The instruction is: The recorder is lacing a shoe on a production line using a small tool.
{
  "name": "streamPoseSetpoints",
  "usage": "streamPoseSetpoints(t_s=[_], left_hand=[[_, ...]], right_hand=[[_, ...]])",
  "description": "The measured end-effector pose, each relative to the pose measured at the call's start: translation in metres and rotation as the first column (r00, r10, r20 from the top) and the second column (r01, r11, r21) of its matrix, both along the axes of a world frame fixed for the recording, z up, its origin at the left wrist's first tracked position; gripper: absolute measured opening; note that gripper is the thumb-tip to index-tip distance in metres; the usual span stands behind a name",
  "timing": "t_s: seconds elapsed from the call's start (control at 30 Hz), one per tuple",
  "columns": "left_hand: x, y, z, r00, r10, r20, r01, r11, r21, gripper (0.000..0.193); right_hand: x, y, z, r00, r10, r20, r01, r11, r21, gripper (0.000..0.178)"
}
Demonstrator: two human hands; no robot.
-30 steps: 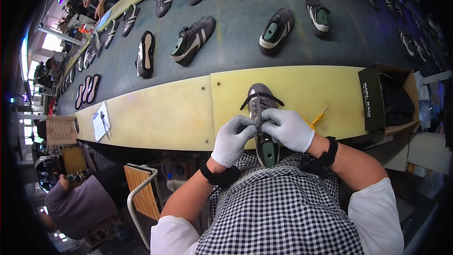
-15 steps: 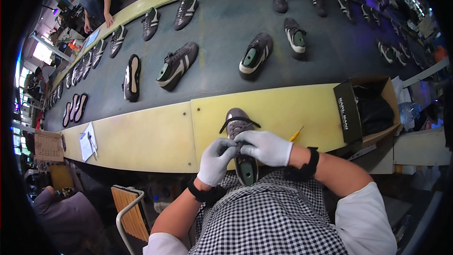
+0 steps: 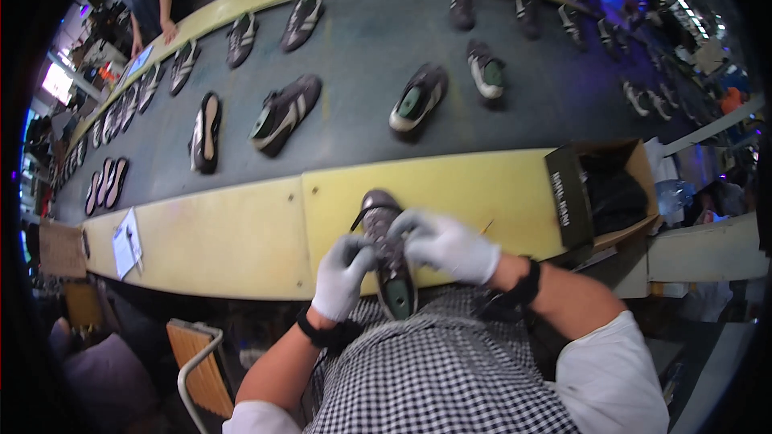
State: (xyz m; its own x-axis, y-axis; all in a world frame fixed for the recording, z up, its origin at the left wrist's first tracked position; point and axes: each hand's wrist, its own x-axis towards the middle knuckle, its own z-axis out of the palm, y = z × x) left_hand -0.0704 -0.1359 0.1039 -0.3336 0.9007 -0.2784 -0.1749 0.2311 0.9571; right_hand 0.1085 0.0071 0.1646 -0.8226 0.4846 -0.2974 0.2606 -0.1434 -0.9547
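Two gloved hands meet over one dark shoe [image 3: 384, 249], and that's where the action is. Far left on the yellow table [image 3: 233, 241] lies a white paper [image 3: 126, 243], well apart from the work. Moving in, the left hand [image 3: 343, 275] is curled against the shoe's left side, fingers pinched at the laces. The shoe itself sits at the table's near edge, toe pointing away, heel toward the person's checked shirt. The right hand [image 3: 445, 244] closes over its top from the other side, fingertips on the laces too. Beyond them, a grey belt [image 3: 354, 56] carries a scatter of shoes. Off to the right, an open cardboard box [image 3: 605, 193] stands on the table's end.
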Motion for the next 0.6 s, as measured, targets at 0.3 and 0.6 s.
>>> streamPoseSetpoints(t_s=[0.3,0.6], left_hand=[[0.011,0.014,0.002,0.68,-0.2,-0.706,0.382,0.918,0.108,0.027],[-0.012,-0.005,-0.004,0.968,-0.249,0.015,0.249,0.968,0.013,0.054]], right_hand=[[-0.029,0.029,0.066,0.956,-0.122,-0.266,0.147,0.986,0.078,0.019],[0.031,0.016,-0.04,0.843,0.227,0.489,0.009,0.901,-0.434,0.048]])
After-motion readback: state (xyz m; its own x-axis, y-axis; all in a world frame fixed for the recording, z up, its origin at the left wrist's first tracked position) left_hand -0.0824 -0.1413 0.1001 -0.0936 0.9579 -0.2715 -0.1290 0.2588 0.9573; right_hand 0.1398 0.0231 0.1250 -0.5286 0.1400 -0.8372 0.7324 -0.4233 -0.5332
